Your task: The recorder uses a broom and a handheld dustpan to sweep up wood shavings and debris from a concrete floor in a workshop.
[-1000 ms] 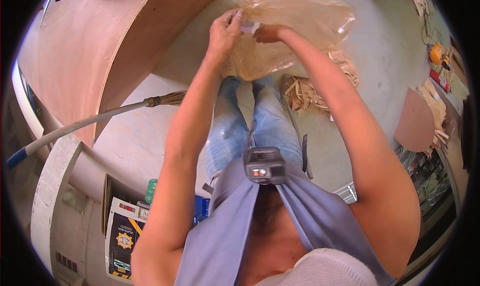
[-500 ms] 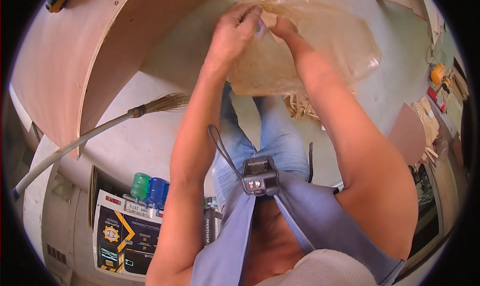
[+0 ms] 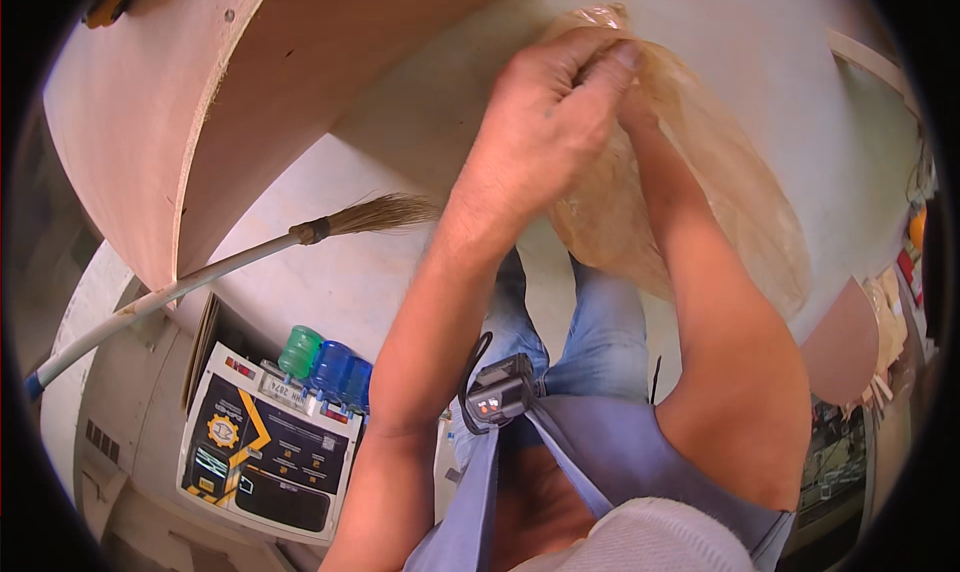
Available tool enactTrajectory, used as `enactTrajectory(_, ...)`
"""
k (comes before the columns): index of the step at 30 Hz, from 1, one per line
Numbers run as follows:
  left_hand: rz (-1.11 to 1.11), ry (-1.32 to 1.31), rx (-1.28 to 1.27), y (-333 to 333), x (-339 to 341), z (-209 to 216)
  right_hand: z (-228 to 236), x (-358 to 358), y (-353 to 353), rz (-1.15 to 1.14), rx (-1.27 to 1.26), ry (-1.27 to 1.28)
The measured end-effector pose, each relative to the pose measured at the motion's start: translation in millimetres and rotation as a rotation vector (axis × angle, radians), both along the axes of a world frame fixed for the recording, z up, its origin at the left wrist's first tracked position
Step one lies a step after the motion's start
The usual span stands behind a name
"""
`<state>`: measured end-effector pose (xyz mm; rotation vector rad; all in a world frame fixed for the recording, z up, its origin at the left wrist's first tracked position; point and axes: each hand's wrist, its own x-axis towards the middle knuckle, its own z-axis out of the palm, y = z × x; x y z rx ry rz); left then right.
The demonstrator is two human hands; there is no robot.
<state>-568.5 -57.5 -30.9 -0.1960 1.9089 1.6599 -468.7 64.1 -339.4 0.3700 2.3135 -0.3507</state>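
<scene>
- Head view, location: I find the plastic bag (image 3: 735, 182), tan and see-through, at the upper right of centre, spread below and to the right of the hands, with the right forearm crossing in front of it
- Left grip: the left hand (image 3: 570, 102) has thumb and fingers drawn together at the bag's upper end; I judge that they pinch the film there
- Right grip: the right hand (image 3: 636, 107) is mostly masked by the left; I cannot tell how far its fingers are closed or what they hold
- Handling: I rate the bag as very light, limp and rather slippery; thin, creased film of this kind should fold under any push and may tear if pulled hard at a single point
- Hold points: I would take the gathered upper end, with finger pads flat on both faces of the film; the loose lower sheet gives poor control
- Edges, left: the curved wooden panel (image 3: 290, 102) presents a raw cut edge on its near side; the broom (image 3: 230, 265) reaches past it, bristles just beside the left forearm
- Edges, right: a rounded board (image 3: 845, 347) stands near the bag's lower right corner, and I would keep the film off its rim
- Room: pale floor (image 3: 760, 82) extends beyond the bag at its upper right; I judge that side the widest for moving
</scene>
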Motion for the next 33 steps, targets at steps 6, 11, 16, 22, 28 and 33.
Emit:
enactTrajectory(6, -0.139, 0.064, 0.078, -10.3, 6.0, -11.5, 0.8, 6.9, -21.4, 0.055, -0.072, 0.154)
enactTrajectory(11, -0.072, -0.026, 0.087, -10.3, 5.6, -3.8, 56.3, 16.9, -3.8, 0.088, -0.068, 0.264)
enactTrajectory(16, -0.061, -0.078, 0.065, -9.5, 7.0, 2.4, 115.0, 25.1, 30.1, 0.085, -0.018, 0.375)
enactTrajectory(22, -0.091, -0.081, 0.014, -7.1, 7.1, 17.5, 152.5, 7.2, 96.8, 0.089, 0.044, 0.582)
enactTrajectory(28, -0.077, -0.062, -0.216, -16.4, 16.4, 13.6, 190.2, 6.1, 104.2, 0.111, -0.096, 0.586)
enactTrajectory(33, -0.156, -0.123, -0.2, -26.3, 26.7, 5.2, 199.7, 9.0, 108.6, 0.1, 0.064, 0.388)
